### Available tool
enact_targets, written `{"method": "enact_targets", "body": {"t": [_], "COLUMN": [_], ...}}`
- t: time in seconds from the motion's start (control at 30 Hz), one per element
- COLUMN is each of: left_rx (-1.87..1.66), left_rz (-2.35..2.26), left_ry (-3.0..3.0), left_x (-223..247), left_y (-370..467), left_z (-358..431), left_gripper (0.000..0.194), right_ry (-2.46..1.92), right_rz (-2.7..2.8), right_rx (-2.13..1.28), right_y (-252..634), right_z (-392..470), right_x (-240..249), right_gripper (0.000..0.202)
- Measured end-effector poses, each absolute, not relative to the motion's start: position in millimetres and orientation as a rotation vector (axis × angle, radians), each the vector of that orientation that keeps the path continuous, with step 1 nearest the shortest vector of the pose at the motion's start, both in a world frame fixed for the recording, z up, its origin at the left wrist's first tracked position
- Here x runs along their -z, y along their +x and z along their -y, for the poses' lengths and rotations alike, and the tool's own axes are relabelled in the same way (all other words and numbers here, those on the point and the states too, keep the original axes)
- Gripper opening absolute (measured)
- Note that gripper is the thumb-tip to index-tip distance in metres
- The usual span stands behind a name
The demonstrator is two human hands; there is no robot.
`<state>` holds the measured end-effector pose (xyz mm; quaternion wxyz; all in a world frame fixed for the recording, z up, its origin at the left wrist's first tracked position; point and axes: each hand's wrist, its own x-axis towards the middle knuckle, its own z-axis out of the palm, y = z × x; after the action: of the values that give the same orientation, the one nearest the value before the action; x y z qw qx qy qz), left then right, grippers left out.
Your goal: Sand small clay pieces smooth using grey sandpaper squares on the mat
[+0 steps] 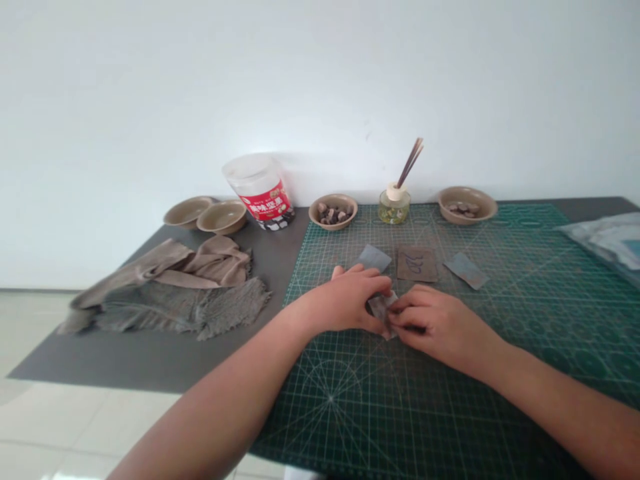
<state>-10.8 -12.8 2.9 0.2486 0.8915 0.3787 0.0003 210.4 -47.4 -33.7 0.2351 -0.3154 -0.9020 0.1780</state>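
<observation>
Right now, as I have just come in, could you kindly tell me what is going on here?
Somebody has a small greyish piece between two bare hands over the green cutting mat. The right hand seems to pinch its edge, while the left hand curves around it. Just beyond lie a brown square with blue marking and two flat grey pieces.

From behind the hands, the left forearm (pixel 225 380) and right forearm (pixel 545 390) slant inward, the left hand (pixel 345 299) palm-down with thumb and forefinger curved apart, the right hand (pixel 443 320) just beside it, fingers bent
</observation>
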Motion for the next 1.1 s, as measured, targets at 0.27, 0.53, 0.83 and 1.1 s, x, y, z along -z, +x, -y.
{"method": "enact_targets", "body": {"t": [0.27,0.53,0.83,1.1], "left_rx": [0.007,0.010,-0.001,0.014], "left_rz": [-1.026,-1.029,-1.040,-1.053], "left_ry": [2.426,2.413,2.411,2.411], "left_x": [-3.1,-3.0,-0.4,-2.3], "left_y": [-10.1,-9.6,-9.2,-8.4], "left_z": [12.0,12.5,12.1,12.8], "left_gripper": [0.047,0.048,0.057,0.048], "right_ry": [-0.852,-0.800,-0.920,-0.889], "right_rz": [2.478,2.500,2.453,2.462], "right_rx": [-0.564,-0.606,-0.503,-0.556], "right_y": [214.3,212.9,211.7,205.5], "right_z": [48.5,46.4,46.6,46.2], "right_x": [32.6,32.6,31.4,31.0], "right_gripper": [0.009,0.010,0.010,0.010]}}
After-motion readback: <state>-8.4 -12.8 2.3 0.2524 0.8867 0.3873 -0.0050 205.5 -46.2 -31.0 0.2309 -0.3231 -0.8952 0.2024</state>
